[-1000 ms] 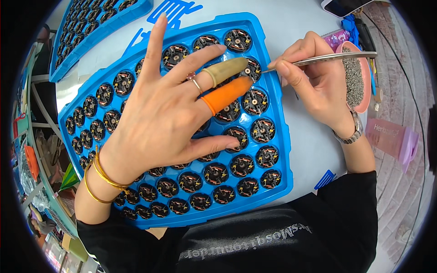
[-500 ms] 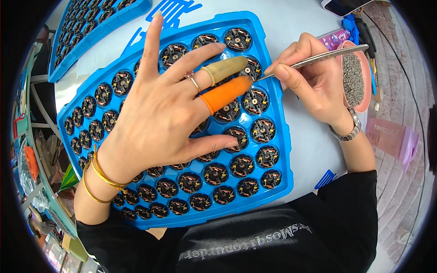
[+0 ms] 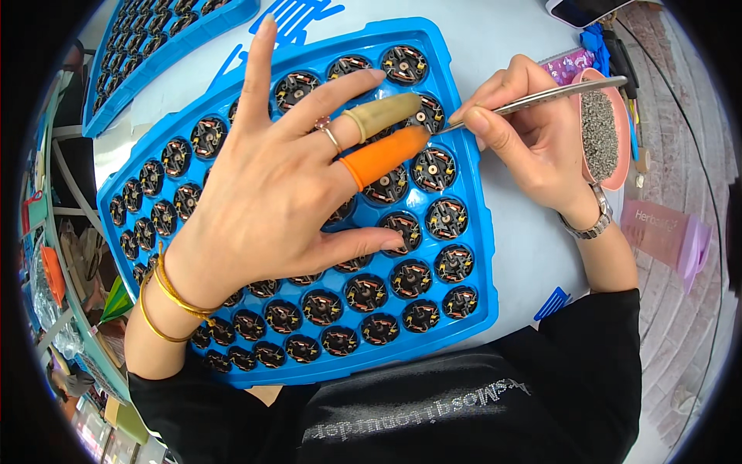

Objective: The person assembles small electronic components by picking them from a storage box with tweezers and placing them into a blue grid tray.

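Note:
My left hand (image 3: pixel 267 189) spreads its fingers over a blue plastic tray (image 3: pixel 485 247) filled with rows of round black parts that carry small copper-coloured and yellow pieces. An orange finger cot (image 3: pixel 386 158) covers the index finger, and a beige finger cot (image 3: pixel 386 116) covers the one beside it. Both covered fingertips rest at one round part (image 3: pixel 427 114) near the tray's right edge. Pinched in my right hand (image 3: pixel 533 147) are metal tweezers (image 3: pixel 541 97). Their tip meets that same part beside the orange fingertip; whether anything is between the tips is too small to tell.
A pink dish (image 3: pixel 618 166) of small grey metal bits (image 3: pixel 599 131) stands right of my right hand. Another filled blue tray (image 3: pixel 174 39) lies far left, near blue slotted plastic pieces (image 3: pixel 290 23). A phone (image 3: pixel 583 9) sits at the far right, a purple-lidded clear container (image 3: pixel 665 232) below the dish.
Both hands and the tweezers keep nearly the same place. The tray and the hands show only a very slight shift.

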The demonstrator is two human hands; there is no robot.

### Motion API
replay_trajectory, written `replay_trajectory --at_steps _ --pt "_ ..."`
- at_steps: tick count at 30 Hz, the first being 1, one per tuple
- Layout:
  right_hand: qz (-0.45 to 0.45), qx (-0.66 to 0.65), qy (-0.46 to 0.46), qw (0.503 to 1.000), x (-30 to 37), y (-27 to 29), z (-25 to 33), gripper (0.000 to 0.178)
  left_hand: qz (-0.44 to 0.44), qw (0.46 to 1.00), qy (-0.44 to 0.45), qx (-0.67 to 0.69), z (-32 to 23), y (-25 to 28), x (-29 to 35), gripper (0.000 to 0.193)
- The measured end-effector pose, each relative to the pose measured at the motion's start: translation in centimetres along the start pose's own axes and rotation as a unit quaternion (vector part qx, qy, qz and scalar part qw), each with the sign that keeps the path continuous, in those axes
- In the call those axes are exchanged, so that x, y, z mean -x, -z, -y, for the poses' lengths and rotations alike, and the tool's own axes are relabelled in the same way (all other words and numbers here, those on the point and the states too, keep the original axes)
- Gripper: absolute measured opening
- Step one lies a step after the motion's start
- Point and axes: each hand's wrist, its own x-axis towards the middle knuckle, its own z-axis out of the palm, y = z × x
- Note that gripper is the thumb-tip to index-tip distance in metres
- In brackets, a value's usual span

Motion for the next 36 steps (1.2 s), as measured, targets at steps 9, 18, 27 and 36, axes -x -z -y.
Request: replay_trajectory --at_steps 9,18,27,36 --pt "0.004 -0.029 -0.011 1.0 0.3 -0.1 0.5 0.019 -0.002 0.998 -0.022 0.056 0.8 -0.1 0.3 0.08" --pt "-0.013 -0.019 -0.009 1.0 0.2 -0.3 0.9 0.02 0.003 0.998 -0.039 0.056 1.1 -0.4 0.4 0.081" --pt "-0.003 0.023 -0.042 0.999 -0.1 -0.2 1.1 0.017 0.021 0.998 -0.053 0.009 0.4 0.5 -0.3 0.083" --pt "0.002 0.029 -0.024 0.999 -0.3 0.1 0.6 0.018 0.027 0.999 -0.04 -0.009 0.1 0.7 -0.5 0.085"
